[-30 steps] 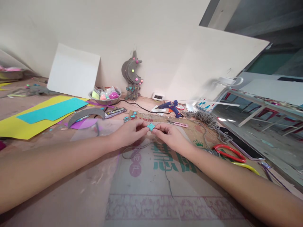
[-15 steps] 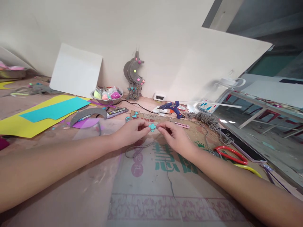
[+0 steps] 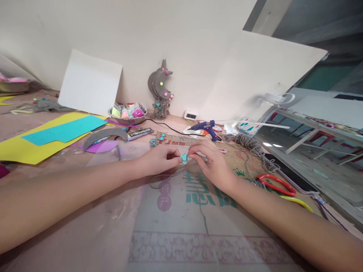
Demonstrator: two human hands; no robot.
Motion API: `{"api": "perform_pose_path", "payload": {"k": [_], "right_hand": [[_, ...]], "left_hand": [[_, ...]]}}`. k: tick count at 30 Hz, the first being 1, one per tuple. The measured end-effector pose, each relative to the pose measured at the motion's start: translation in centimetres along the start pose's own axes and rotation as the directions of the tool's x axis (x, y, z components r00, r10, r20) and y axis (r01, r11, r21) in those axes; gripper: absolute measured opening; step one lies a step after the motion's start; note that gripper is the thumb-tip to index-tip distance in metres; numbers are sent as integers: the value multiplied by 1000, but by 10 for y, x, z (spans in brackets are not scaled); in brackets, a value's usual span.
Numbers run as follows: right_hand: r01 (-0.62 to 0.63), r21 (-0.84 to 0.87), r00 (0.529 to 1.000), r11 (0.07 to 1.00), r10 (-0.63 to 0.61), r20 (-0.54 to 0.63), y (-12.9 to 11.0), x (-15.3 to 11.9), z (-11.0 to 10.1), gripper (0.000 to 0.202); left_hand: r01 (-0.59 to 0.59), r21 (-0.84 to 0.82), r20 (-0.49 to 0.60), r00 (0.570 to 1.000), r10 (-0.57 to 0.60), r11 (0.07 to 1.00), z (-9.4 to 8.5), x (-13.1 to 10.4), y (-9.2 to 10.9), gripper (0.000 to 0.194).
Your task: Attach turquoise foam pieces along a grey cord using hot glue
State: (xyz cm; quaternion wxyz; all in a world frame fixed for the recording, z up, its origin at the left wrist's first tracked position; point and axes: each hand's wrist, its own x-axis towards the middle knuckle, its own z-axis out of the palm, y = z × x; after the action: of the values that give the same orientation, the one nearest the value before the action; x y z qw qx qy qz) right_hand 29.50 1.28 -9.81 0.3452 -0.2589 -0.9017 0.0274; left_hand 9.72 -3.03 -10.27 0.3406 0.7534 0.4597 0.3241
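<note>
A small turquoise flower-shaped cutout (image 3: 184,158) is pinched between both hands, above the sheet-covered cardboard (image 3: 181,211). My left hand (image 3: 161,158) is closed, its thumb and finger on the cutout's left edge. My right hand (image 3: 209,161) is closed too, with its fingertips at the right edge. A grey cord (image 3: 164,176) loops on the sheet just below the hands; whether it joins the cutout is too small to tell. Behind the left hand lie small turquoise pieces (image 3: 154,142).
A blue glue gun (image 3: 208,128) lies behind the hands. Grey cord in a coil (image 3: 249,145), red-handled scissors (image 3: 276,184) and a phone (image 3: 289,173) are at right. Turquoise paper (image 3: 65,130) and a grey felt crescent (image 3: 106,136) lie at left. A bowl of clay packets (image 3: 127,115) stands behind.
The turquoise cutout has tilted and shifted slightly down and right between the fingers. My right hand's fingers have curled over a little more.
</note>
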Motion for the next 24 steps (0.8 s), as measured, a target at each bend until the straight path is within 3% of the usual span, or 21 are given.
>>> {"api": "perform_pose_path", "payload": {"k": [3, 6, 12, 16, 24], "right_hand": [[62, -38, 998, 997, -62, 5, -1, 2, -2, 11], [32, 14, 999, 999, -32, 37, -5, 1, -2, 14], [-209, 258, 978, 943, 201, 57, -10, -1, -1, 16], [-317, 269, 948, 909, 293, 125, -8, 4, 0, 18], [-453, 355, 889, 818, 386, 245, -8, 9, 1, 24]], "left_hand": [[-8, -11, 31, 999, 8, 1000, 0, 1, -2, 18], [-3, -30, 44, 999, 5, 1000, 0, 0, -2, 18], [81, -181, 20, 997, -79, 980, 1, 1, -2, 17], [148, -319, 56, 989, -138, 936, 1, 4, -7, 22], [119, -272, -17, 992, -128, 955, 2, 4, -8, 26]]}}
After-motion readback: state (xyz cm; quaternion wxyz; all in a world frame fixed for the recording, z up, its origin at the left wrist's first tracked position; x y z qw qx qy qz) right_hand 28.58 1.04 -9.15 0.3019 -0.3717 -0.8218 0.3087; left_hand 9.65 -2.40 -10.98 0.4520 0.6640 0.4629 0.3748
